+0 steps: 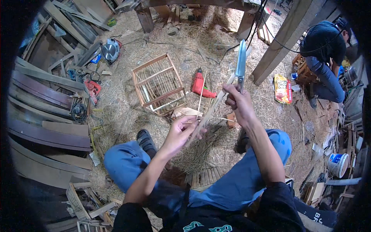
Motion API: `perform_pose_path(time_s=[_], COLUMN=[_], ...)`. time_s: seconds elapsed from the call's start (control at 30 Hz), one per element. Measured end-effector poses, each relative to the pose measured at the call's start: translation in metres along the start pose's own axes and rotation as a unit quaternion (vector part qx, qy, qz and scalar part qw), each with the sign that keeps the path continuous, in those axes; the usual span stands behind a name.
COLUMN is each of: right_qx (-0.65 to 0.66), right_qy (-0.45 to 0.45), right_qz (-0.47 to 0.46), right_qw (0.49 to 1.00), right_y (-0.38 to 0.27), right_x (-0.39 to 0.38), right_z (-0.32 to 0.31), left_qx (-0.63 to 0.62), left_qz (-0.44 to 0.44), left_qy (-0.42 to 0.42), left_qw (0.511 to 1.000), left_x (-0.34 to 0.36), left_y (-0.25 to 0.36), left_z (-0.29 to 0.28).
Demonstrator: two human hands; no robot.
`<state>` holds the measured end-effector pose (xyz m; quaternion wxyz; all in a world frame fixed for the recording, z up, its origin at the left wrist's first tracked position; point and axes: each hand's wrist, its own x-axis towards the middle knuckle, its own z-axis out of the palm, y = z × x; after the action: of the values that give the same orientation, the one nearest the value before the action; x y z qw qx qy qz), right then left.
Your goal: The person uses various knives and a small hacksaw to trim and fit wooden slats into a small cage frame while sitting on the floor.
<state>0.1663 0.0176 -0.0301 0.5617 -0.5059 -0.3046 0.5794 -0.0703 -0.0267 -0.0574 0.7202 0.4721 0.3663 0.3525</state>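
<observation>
Printed lettering stands on four things: a snack packet, a shirt, a bucket and a dark object.
The yellow-and-red snack packet [283, 89] on the floor [253, 112], at the right, bears large, bold lettering across its upper part, with smaller print below. Pale green, outlined letters run over the front of the camera wearer's black shirt [206, 227], partly cut off by the lower edge of the view. The white bucket [339, 165] at the far right has a blue-and-white label whose print is too small to read. Large white letters stand slantwise on the dark object [317, 217] at lower right; its kind is unclear.
</observation>
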Motion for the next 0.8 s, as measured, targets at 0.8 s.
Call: perform_pose_path(time_s=[0.8], right_qx=[0.015], right_qy=[0.008], right_qz=[-0.054], right_qw=[0.998], right_y=[-0.002], right_x=[0.002], right_z=[-0.011], left_qx=[0.054], left_qz=[0.101], left_qy=[-0.020], left_qw=[0.993], left_x=[-0.020], left_y=[0.018], left_z=[0.005])
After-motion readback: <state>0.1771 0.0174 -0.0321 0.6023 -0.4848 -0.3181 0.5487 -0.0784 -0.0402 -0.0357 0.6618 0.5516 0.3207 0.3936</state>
